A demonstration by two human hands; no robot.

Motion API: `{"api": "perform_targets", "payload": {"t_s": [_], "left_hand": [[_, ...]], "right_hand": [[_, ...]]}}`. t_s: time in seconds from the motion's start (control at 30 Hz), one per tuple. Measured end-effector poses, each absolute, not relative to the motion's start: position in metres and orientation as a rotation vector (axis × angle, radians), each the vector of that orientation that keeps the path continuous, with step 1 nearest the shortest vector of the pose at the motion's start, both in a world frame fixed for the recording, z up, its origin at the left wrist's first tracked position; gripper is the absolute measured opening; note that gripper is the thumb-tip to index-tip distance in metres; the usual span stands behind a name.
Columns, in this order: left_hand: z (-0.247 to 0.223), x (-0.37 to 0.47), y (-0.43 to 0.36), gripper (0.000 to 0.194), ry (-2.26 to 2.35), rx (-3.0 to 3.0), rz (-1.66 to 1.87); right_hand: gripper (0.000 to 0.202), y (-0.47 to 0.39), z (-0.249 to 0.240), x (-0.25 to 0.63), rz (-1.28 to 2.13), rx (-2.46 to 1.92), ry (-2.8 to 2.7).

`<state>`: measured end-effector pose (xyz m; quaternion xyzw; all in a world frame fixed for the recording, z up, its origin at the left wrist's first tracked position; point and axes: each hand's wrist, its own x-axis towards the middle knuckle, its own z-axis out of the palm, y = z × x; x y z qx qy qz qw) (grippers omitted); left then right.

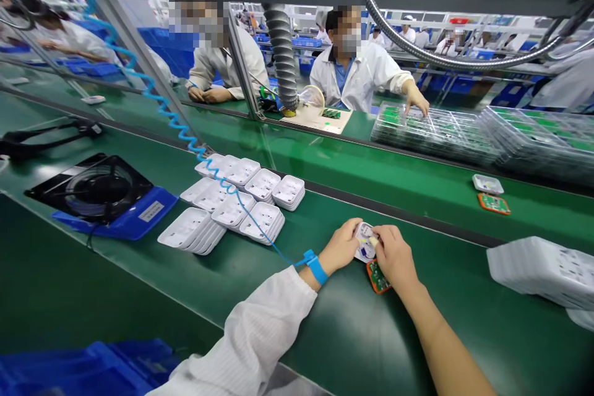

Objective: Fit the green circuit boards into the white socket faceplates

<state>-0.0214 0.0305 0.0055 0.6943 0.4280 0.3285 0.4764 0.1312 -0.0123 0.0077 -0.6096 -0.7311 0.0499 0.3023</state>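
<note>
A small white plastic housing (364, 250) with something blue inside is held between my two hands above the green bench. My left hand (342, 245), with a blue strap at its wrist, grips the housing's left edge. The fingers of my right hand (393, 255) are closed at the housing's right side, near a small pale piece. Just below it, partly hidden by my right hand, is a green circuit board (377, 277) with an orange rim.
Stacked white housings (185, 229) stand left, more (538, 266) at right. A black fan (104, 189) lies far left. A housing (487, 184) and board (494, 203) rest on the green belt (408, 189). Across it, a co-worker's hand (416, 99) touches clear trays (431, 130). A coiled blue cord crosses the left.
</note>
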Motion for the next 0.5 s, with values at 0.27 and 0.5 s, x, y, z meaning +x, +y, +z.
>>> {"api": "perform_targets", "payload": {"t_s": [0.27, 0.5], "left_hand": [[0.001, -0.025, 0.022, 0.042, 0.969, 1.397, 0.807], [0.002, -0.024, 0.019, 0.016, 1.094, 1.379, 0.902]], "right_hand": [[0.022, -0.014, 0.006, 0.128, 0.104, -1.579, -2.036], [0.018, -0.014, 0.009, 0.126, 0.195, -1.510, -1.979]]}}
